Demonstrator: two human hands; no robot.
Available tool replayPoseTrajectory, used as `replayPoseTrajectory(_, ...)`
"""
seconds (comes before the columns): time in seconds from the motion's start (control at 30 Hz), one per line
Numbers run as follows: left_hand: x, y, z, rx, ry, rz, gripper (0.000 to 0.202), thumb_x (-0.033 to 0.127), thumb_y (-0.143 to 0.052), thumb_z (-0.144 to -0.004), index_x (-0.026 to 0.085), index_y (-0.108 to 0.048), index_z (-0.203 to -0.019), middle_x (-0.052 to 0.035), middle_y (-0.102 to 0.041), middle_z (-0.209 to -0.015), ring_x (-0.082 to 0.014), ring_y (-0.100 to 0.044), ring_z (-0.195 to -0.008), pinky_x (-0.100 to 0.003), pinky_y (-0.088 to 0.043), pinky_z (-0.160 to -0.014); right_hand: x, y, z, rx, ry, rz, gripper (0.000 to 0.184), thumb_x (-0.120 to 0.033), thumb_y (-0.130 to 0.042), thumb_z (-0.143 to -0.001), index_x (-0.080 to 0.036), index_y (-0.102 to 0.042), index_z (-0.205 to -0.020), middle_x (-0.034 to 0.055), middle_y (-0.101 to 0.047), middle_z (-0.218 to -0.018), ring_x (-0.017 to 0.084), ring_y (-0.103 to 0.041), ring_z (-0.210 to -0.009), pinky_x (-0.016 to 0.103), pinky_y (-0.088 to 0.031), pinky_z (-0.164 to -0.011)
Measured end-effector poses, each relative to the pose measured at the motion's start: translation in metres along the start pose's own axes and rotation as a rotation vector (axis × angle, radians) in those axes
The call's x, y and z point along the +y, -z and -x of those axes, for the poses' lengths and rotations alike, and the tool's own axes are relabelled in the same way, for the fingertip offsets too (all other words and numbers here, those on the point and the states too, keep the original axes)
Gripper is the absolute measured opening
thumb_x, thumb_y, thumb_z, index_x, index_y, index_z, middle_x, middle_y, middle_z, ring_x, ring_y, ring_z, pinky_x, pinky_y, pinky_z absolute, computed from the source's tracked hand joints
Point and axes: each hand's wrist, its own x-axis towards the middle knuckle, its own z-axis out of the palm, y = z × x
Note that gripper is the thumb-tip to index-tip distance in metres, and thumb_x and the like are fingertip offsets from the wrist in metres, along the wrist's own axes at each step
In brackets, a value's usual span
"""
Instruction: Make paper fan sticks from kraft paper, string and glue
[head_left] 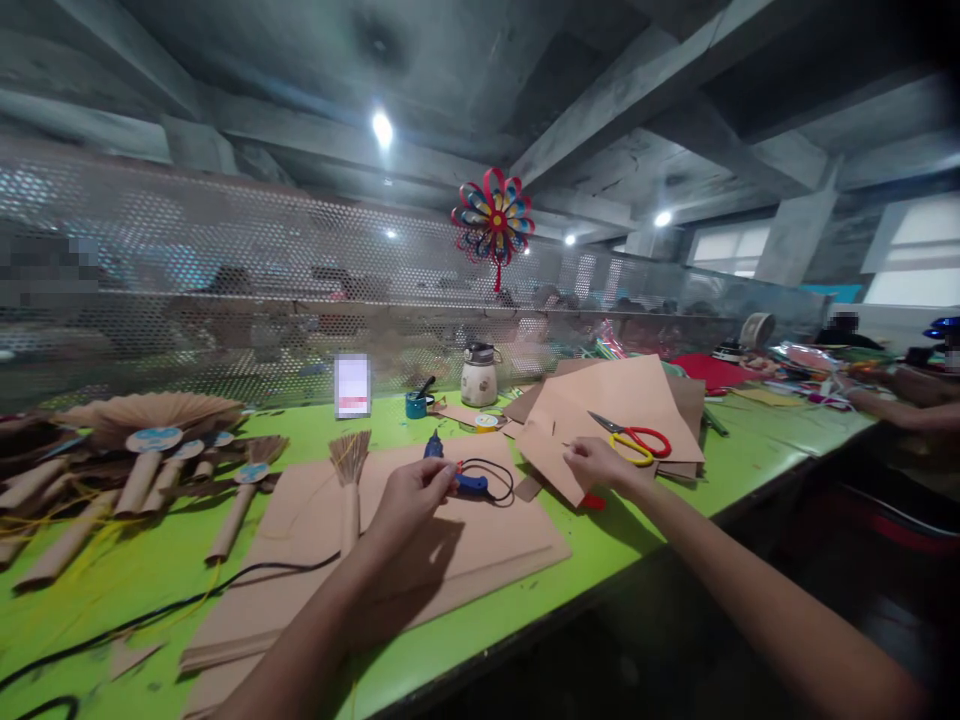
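My left hand (411,492) is closed in a pinch above a stack of brown kraft paper (495,540). Whatever its fingertips hold, if anything, I cannot make out. Just behind those fingers lies a blue glue gun (472,486) with a black cord, partly covered by the hand. My right hand (596,465) pinches too, over a loose brown sheet (544,455); a thin sliver seems to stick out of its fingers, too small to name. Scissors (637,442) with red and yellow handles lie beyond it. Left of my left hand rests a small paper broom (349,490) with a fringed head.
Several finished paper fans and brooms (150,455) crowd the left of the green table (517,610). Toward the back stand a lit phone (352,385), a teal pot (416,404) and a white bottle (480,378). A black cable (277,566) crosses the front left. Another person's arm (900,400) shows far right.
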Motion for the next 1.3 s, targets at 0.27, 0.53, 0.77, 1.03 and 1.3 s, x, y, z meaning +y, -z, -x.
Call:
replayPoseTrajectory(0.27,0.006,-0.001,0.003,0.046,0.001,0.011,0.032,0.044,-0.061,-0.073,0.013,-0.069,-0.072,-0.0033,-0.063,-0.058,-0.0135,-0.054,-0.051,-0.024,-0.043,-0.051,-0.037,-0.037,0.006,0.070,0.165,-0.161,0.031,-0.047,-0.059,-0.072,-0.017,-0.050,-0.068,-0.0035,-0.044,-0.059,0.010,-0.037,-0.055,0.023,-0.028,-0.051)
replayPoseTrajectory(0.53,0.013,0.020,-0.003,0.164,0.141,0.566,0.041,0.048,-0.072,-0.067,0.010,-0.065,-0.080,-0.0096,-0.070,-0.075,-0.0198,-0.066,-0.071,-0.028,-0.054,-0.061,-0.101,-0.115,0.017,-0.294,0.218,-0.428,0.037,-0.050,-0.070,-0.067,-0.016,-0.056,-0.070,-0.0040,-0.049,-0.056,0.009,-0.041,-0.050,0.022,-0.033,-0.050)
replayPoseTrajectory(0.77,0.010,0.020,0.003,0.261,0.165,0.675,0.022,0.029,-0.069,-0.071,0.010,-0.066,-0.082,-0.0081,-0.072,-0.078,-0.0175,-0.067,-0.071,-0.027,-0.055,-0.067,-0.102,-0.145,0.009,-0.380,0.127,-0.635,0.044,-0.060,-0.062,-0.073,-0.016,-0.062,-0.075,0.0027,-0.063,-0.068,0.014,-0.056,-0.058,0.024,-0.043,-0.055)
replayPoseTrajectory(1.03,0.010,0.012,0.003,0.124,0.201,0.620,0.034,0.034,-0.076,-0.064,0.008,-0.068,-0.084,-0.0096,-0.071,-0.074,-0.0199,-0.067,-0.068,-0.033,-0.054,-0.071,-0.081,-0.125,0.000,-0.501,0.154,-0.685,0.041,-0.055,-0.061,-0.079,-0.015,-0.066,-0.085,0.0037,-0.063,-0.069,0.011,-0.053,-0.056,0.022,-0.041,-0.054)
replayPoseTrajectory(1.3,0.005,0.010,0.003,0.140,0.167,0.409,0.036,0.045,-0.074,-0.065,0.012,-0.060,-0.061,-0.0016,-0.058,-0.052,-0.0110,-0.051,-0.046,-0.023,-0.039,-0.048,-0.082,-0.127,0.012,-0.485,0.284,-0.399,0.033,-0.045,-0.067,-0.075,-0.017,-0.053,-0.065,-0.0044,-0.046,-0.055,0.008,-0.040,-0.051,0.021,-0.032,-0.050)
